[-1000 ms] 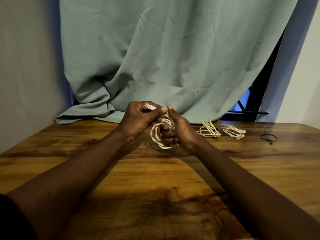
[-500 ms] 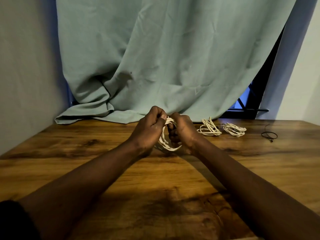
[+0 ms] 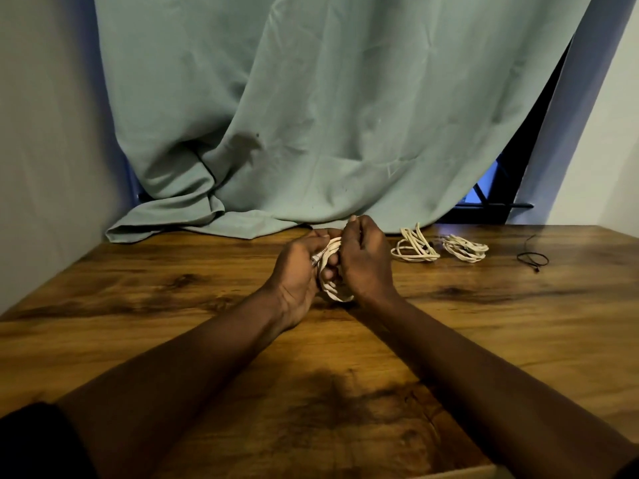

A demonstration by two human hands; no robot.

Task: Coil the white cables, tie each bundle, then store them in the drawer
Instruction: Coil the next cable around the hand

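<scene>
Over the table, the left hand and right hand both grip the coiled white cable, apparently mid-tie. Farther back, the first bundle and second bundle lie coiled; drawer storage is pending.

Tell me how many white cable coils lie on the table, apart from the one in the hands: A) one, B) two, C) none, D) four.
B: one white coil and a second white coil lie on the table right of the hands, while the left hand and right hand grip a third coil.
</scene>
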